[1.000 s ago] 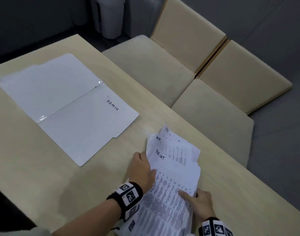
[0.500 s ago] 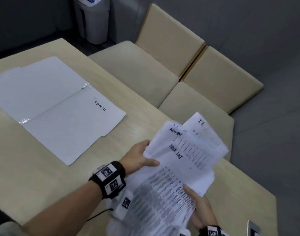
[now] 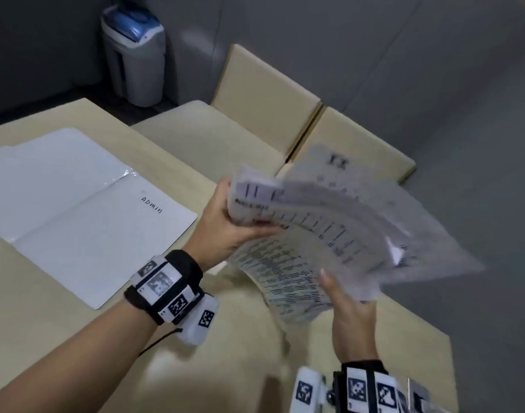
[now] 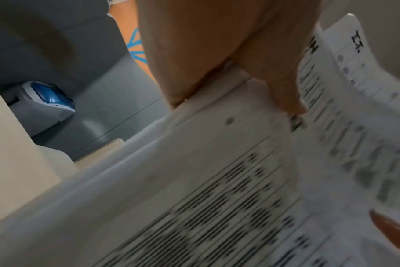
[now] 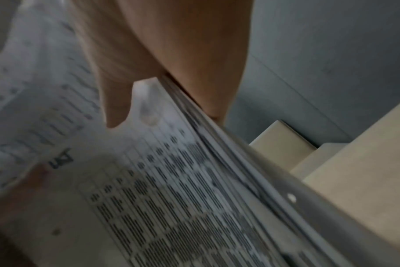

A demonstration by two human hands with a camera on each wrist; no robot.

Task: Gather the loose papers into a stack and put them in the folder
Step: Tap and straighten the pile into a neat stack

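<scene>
A fanned bundle of printed papers (image 3: 338, 231) hangs in the air above the table's right end, blurred. My left hand (image 3: 225, 222) grips its left edge, thumb on top and fingers behind. My right hand (image 3: 349, 305) holds the lower right edge, thumb on the printed face. In the left wrist view the thumb pinches the papers (image 4: 217, 180); in the right wrist view the sheets' (image 5: 171, 189) edges sit between thumb and fingers. The white folder (image 3: 85, 210), marked ADMIN, lies open and flat on the table at the left.
The pale wooden table (image 3: 46, 323) runs from left to lower right. Beige cushioned seats (image 3: 255, 120) stand just beyond its far edge. A grey bin with a blue lid (image 3: 134, 55) stands on the floor at the back.
Both hands have lifted the papers off the table and raised them, fanning out to the right. The folder has not moved.
</scene>
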